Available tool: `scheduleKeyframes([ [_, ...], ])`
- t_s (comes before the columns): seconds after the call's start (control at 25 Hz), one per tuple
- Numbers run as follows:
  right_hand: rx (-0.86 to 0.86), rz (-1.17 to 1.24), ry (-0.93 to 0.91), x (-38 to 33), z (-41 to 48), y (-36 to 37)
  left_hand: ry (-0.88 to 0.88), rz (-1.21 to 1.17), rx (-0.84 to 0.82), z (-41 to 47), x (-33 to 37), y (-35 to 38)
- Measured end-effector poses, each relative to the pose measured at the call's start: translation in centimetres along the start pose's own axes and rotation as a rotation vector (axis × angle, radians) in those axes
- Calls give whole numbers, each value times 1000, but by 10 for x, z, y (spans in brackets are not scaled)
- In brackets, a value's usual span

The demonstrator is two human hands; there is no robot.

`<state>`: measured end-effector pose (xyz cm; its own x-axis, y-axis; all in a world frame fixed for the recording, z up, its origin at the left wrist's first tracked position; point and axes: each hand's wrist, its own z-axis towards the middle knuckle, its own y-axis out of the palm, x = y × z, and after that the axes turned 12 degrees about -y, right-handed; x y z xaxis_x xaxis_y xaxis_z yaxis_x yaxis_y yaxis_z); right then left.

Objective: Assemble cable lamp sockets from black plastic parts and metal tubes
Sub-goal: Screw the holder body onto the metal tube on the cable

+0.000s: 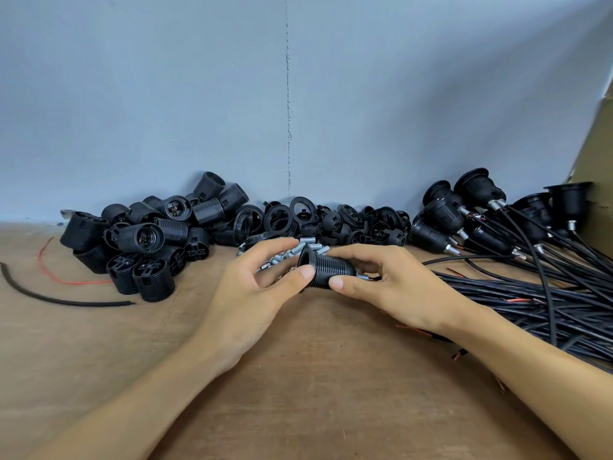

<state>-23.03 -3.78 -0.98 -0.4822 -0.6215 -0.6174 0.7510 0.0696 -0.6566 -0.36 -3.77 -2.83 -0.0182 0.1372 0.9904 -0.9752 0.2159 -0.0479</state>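
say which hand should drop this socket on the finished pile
Likely right: the right hand grips the socket at its tube end, and the finished sockets lie on that side.

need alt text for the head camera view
A left hand and right hand grip a black threaded lamp socket over a wooden table. Behind lie piles of black socket parts, loose metal tubes and finished cabled sockets.

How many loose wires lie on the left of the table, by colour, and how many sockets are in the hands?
Red wire: 1
Black wire: 1
Socket, held by left hand and right hand: 1
Total: 3
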Motion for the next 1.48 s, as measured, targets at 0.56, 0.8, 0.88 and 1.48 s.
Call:
scheduleKeyframes([
  [0.56, 36, -20, -8, -2, -1, -1, -94, 53, -40, 3, 1, -7],
  [0.8, 33, -102, -22, -5, 0, -2, -147, 39, -47, 0, 4, -7],
  [0.88, 24, -106, -23, -6, 0, -3, -154, 51, -47, 0, 5, -8],
  [1.48, 9, -159, -25, -7, -1, 0, -58, -51, -80, -1, 8, -2],
])
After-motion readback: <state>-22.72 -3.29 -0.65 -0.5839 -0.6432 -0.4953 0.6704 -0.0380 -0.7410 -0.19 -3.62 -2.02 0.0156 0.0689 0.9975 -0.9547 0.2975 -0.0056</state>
